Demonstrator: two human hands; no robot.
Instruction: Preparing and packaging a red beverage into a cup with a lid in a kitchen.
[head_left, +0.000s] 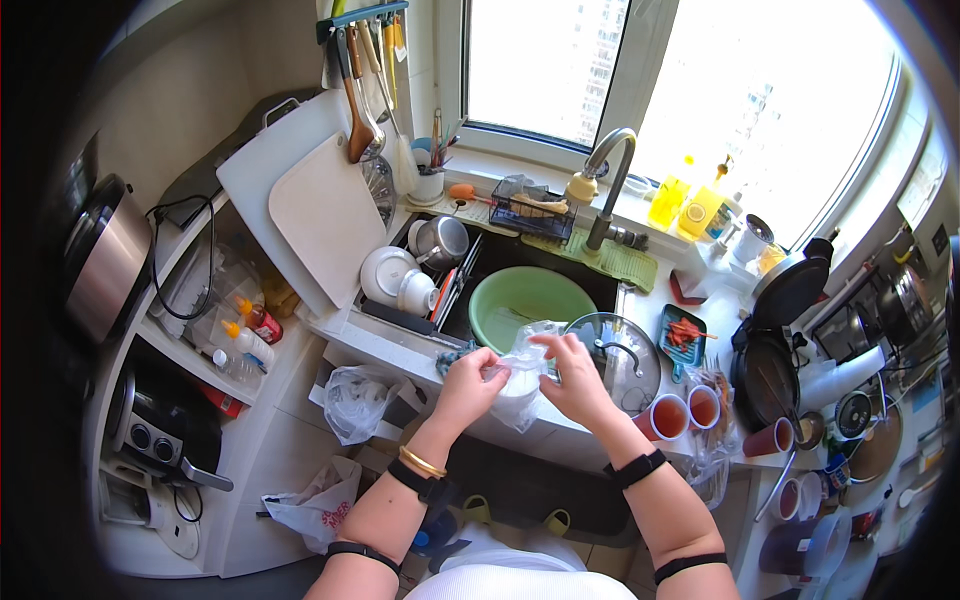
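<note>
Between my hands, at the front edge of the sink, is a clear plastic bag (517, 401) with something white inside. My left hand (471, 386) pinches the bag's upper left part between thumb and fingers. My right hand (574, 379) is at the bag's upper right, fingers bent and apart; whether they grip the film cannot be told. Just beyond, a green plastic basin (499, 300) sits in the sink. A glass pot lid (645, 349) with a dark handle lies right of my right hand. A blue-grey scrubber (452, 360) is behind my left hand.
White bowls (386, 275) and a metal pot (442, 241) stand left in the sink, under the faucet's (619, 161) left side. Cups of reddish liquid (667, 418), a small teal pan (681, 334) and an open electric griddle (765, 375) occupy the right counter. Cutting boards (326, 217) lean at left.
</note>
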